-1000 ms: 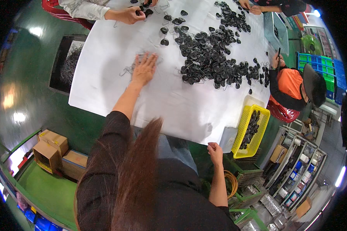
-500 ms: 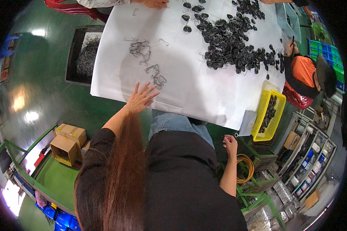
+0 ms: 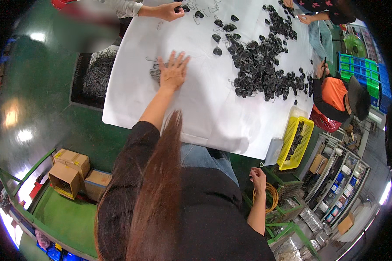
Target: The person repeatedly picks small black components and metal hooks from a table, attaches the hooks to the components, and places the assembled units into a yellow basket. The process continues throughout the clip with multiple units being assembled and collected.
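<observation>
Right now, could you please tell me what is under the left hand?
Thin bent wires show on the white tabletop beside the left hand; anything directly beneath it is covered, so I cannot tell what lies there.

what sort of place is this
Likely a workshop or factory floor: a big white table bears a heap of small black parts and loose wire hooks, and a dark bin beside it holds a mass of thin wire.

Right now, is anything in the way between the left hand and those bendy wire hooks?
Nothing that I can see. The left hand is spread over the white table, right beside the wire hooks. The pile of black pieces lies off to the right, not between them. What's under the palm is hidden.
</observation>
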Demonstrator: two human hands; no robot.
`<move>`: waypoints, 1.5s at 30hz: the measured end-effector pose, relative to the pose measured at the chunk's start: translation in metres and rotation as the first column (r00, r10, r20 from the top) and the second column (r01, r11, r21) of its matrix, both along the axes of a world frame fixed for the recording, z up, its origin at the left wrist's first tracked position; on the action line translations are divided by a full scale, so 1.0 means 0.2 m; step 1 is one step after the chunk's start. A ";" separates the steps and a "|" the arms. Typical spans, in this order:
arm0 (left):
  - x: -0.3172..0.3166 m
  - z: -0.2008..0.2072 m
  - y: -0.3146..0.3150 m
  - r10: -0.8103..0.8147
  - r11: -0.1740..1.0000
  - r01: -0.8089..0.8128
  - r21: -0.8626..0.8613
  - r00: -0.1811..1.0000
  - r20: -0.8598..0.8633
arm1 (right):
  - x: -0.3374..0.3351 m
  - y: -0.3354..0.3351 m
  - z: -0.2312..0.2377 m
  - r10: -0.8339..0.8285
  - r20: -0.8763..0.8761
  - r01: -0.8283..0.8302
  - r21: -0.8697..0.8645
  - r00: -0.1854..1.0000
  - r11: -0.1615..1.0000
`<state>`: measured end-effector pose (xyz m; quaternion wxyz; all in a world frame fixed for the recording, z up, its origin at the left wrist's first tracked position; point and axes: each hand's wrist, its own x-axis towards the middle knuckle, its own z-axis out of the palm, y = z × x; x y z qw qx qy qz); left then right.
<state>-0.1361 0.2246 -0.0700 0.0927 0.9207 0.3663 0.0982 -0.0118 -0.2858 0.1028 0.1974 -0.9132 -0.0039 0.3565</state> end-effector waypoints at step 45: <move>0.94 0.25 -0.98 0.639 -0.206 0.361 -0.909 0.753 0.155 | 1.01 0.95 -0.55 0.341 -0.422 0.180 0.810 0.840 0.559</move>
